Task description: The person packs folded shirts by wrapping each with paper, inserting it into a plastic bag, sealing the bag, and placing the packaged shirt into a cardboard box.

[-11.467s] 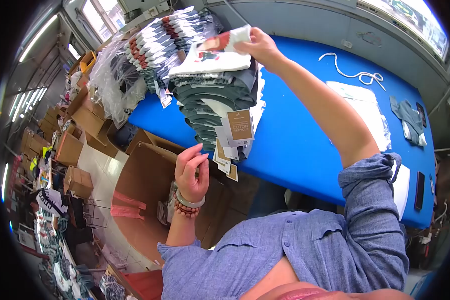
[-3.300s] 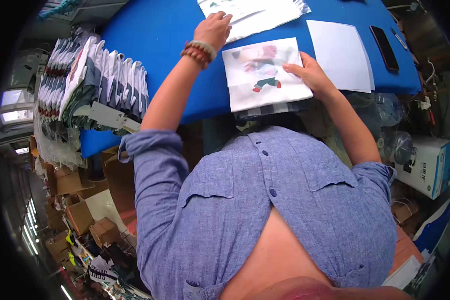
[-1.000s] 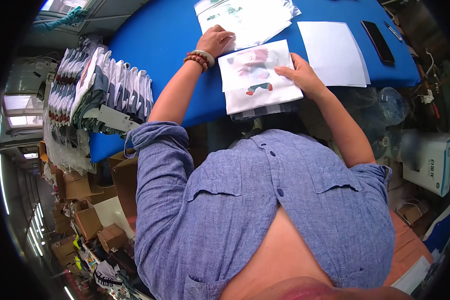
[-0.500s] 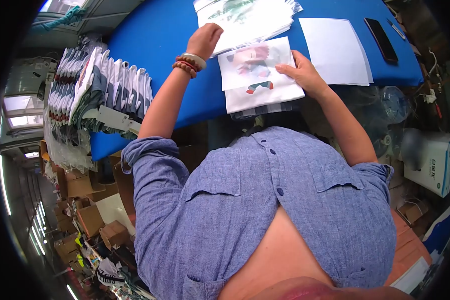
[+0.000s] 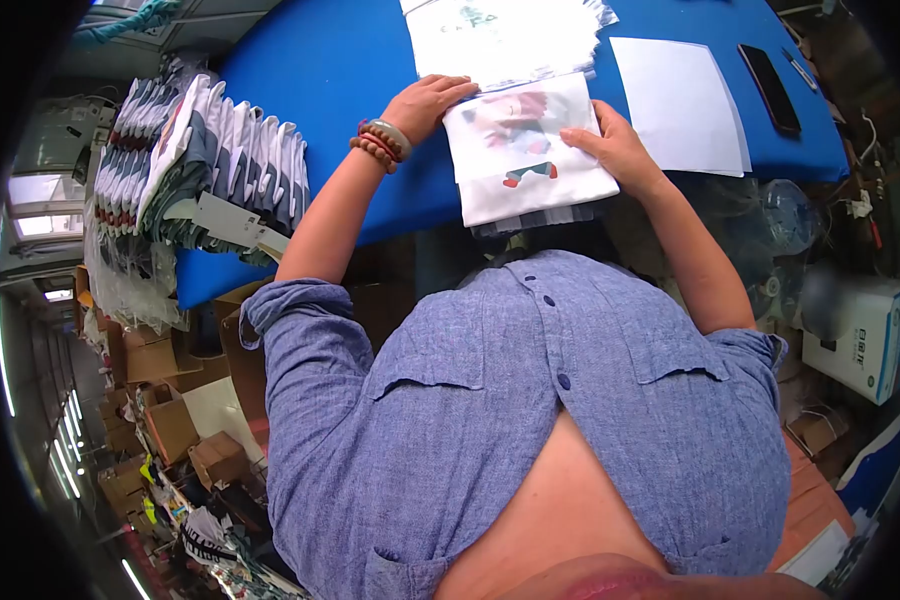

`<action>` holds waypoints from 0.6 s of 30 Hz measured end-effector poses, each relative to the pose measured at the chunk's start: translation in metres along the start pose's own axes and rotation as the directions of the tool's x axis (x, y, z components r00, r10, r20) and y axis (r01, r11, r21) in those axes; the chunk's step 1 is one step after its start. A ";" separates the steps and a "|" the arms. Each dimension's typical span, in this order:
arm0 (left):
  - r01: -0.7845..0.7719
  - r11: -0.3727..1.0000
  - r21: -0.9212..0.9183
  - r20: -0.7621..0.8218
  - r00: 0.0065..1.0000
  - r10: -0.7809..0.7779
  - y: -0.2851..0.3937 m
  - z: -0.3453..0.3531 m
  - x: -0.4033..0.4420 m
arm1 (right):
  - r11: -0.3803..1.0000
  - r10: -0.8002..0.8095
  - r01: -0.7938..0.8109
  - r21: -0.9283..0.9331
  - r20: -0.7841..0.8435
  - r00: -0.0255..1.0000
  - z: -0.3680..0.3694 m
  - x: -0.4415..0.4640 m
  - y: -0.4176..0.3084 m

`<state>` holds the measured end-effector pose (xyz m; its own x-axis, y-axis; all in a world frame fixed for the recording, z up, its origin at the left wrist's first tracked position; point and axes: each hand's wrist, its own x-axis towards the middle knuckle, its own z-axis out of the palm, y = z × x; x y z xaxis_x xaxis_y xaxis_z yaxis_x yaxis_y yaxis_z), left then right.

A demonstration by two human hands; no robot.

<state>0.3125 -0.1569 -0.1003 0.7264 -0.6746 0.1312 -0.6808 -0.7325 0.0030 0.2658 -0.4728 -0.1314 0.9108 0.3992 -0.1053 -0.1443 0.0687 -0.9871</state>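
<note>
Flanking one folded garment (image 5: pixel 526 207) (printed) are two hands (image 5: pixel 627 150).

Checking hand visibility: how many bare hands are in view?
2: left hand at the upper-left corner of the folded printed garment, right hand gripping its right edge.

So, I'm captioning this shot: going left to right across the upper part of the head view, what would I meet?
Rows of folded garments → printed white garment → white sheets → dark phone → pen-like object.
</note>
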 end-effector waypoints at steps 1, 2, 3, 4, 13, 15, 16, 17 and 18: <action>-0.001 1.000 0.030 -0.020 1.000 0.002 0.001 0.002 -0.001 | 1.000 0.003 -0.003 0.005 0.004 1.000 0.001 -0.001 0.000; -0.003 0.998 0.060 -0.042 0.999 0.006 0.002 0.003 -0.002 | 1.000 -0.006 0.006 0.004 0.002 1.000 0.001 -0.001 0.001; 0.025 0.998 0.055 -0.049 0.999 -0.023 0.001 0.003 -0.001 | 1.000 -0.015 0.015 0.004 -0.002 1.000 0.001 0.000 0.003; 0.053 0.997 0.048 -0.056 0.997 -0.050 0.000 0.003 -0.001 | 1.000 -0.024 0.024 0.003 -0.007 1.000 0.001 -0.001 0.003; 0.493 0.680 -0.542 -0.246 0.681 -0.689 -0.004 0.002 -0.006 | 0.998 -0.060 0.060 -0.015 -0.006 0.998 0.003 -0.004 0.002; 0.475 0.648 -0.595 -0.261 0.648 -0.715 -0.012 0.012 -0.008 | 0.998 -0.058 0.058 -0.011 0.000 0.998 0.003 -0.005 0.000; 0.449 0.623 -0.641 -0.262 0.635 -0.727 -0.014 0.014 -0.008 | 0.998 -0.057 0.057 -0.009 0.001 0.998 0.003 -0.005 0.000; 0.419 0.596 -0.685 -0.261 0.622 -0.738 -0.016 0.015 -0.007 | 0.998 -0.062 0.062 -0.006 0.001 0.998 0.003 -0.005 0.001; 0.386 0.567 -0.728 -0.259 0.610 -0.748 -0.018 0.017 -0.006 | 0.998 -0.068 0.068 -0.004 -0.001 0.998 0.003 -0.004 0.003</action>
<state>0.3217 -0.1409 -0.1183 0.9285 0.1601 0.3351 -0.1743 -0.6088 0.7740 0.2605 -0.4713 -0.1337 0.9188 0.3928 -0.0382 -0.0806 0.0920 -0.9925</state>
